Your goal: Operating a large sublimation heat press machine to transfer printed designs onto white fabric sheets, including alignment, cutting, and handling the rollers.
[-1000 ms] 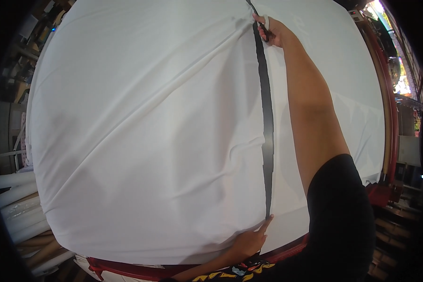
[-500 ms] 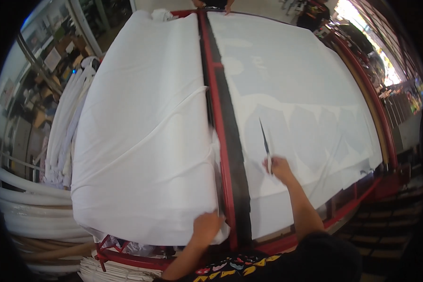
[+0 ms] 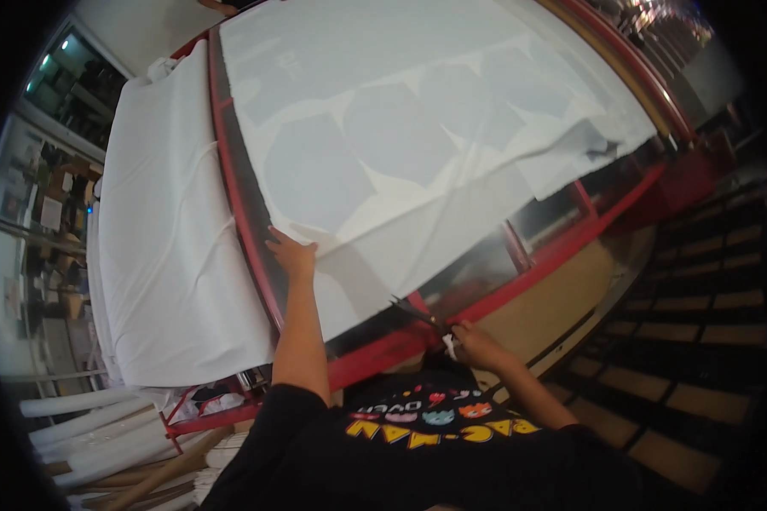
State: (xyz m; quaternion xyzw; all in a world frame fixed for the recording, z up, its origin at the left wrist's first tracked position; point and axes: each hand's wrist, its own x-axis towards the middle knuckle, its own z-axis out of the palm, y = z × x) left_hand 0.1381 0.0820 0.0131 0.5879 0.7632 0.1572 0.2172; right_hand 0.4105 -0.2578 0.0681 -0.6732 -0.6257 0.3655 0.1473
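White fabric (image 3: pixel 332 170) with faint grey-blue printed shapes is spread over the red-framed table. Fingers spread, my left hand (image 3: pixel 294 254) rests on it near its left edge. My right hand (image 3: pixel 477 343) is closed round the handles of a pair of scissors (image 3: pixel 424 316) at the table's front. The dark blades are parted and point toward the fabric's near edge; I cannot tell whether they touch it. A fold of fabric runs along the near side, and a corner at the right is turned up.
A thick bulk of plain white cloth (image 3: pixel 166 230) lies to the left of a red rail (image 3: pixel 239 204). White rolls (image 3: pixel 85 430) are stacked at lower left. Red frame bars (image 3: pixel 494 298) edge the table's front. A co-worker's arm (image 3: pixel 217 7) shows at the far end.
My view has turned to the right. My left hand has gone from the plain cloth to the printed fabric. My right hand has drawn the scissors back to the near edge, and their blades have parted.
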